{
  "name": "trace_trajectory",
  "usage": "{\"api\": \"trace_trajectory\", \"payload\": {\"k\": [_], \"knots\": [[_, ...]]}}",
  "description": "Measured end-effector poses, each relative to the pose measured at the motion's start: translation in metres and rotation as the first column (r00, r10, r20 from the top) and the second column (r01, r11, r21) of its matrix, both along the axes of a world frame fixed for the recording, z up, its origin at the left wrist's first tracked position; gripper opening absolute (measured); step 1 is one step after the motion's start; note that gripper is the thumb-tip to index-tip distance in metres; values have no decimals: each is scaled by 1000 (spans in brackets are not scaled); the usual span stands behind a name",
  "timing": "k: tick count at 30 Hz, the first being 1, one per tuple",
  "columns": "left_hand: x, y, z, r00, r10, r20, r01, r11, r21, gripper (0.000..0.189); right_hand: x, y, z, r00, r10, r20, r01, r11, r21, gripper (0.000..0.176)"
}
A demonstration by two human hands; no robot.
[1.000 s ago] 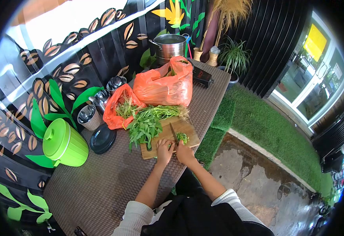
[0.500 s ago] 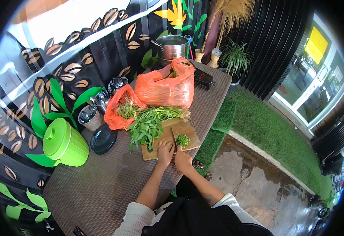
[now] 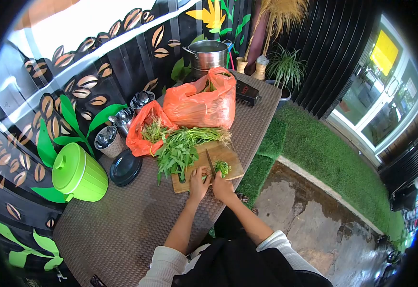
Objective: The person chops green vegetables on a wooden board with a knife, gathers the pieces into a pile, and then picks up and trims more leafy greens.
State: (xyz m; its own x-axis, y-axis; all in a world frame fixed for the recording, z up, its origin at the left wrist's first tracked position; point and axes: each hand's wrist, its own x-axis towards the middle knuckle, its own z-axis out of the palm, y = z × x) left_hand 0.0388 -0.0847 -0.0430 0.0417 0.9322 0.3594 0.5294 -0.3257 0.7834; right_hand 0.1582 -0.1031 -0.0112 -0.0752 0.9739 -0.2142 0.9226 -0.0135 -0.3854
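Note:
A wooden cutting board lies near the table's right edge. My right hand is closed round the handle of a knife, its blade pointing away from me over the board. Just right of the blade sits a small heap of chopped greens. My left hand rests on the board left of the knife, fingers bent over a bit of green that is mostly hidden. A leafy bunch of greens with long stems and roots lies across the board's far left side.
Two orange plastic bags of greens stand behind the board, a steel pot beyond them. Left are cutlery cups, dark plates and a lidded green bucket. A black device sits at the back right.
The knife's far end has shifted slightly left and away from me. Both hands stay close together in nearly the same place, and the view has moved a little.

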Motion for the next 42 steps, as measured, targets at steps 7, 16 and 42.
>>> {"api": "trace_trajectory", "payload": {"k": [7,16,42], "knots": [[0,3,-5,1000,17,13,-17,1000,-10,30,-8,-6,0,998,-53,30,54,998,-27,28],[1,1,-4,998,22,56,-23,1000,2,23,-15,-12,4,998,-57,-36,56,998,-31,28],[-6,10,-6,995,79,65,-76,996,-49,13,-16,-14,13,997,-67,-45,63,993,-97,37]]}}
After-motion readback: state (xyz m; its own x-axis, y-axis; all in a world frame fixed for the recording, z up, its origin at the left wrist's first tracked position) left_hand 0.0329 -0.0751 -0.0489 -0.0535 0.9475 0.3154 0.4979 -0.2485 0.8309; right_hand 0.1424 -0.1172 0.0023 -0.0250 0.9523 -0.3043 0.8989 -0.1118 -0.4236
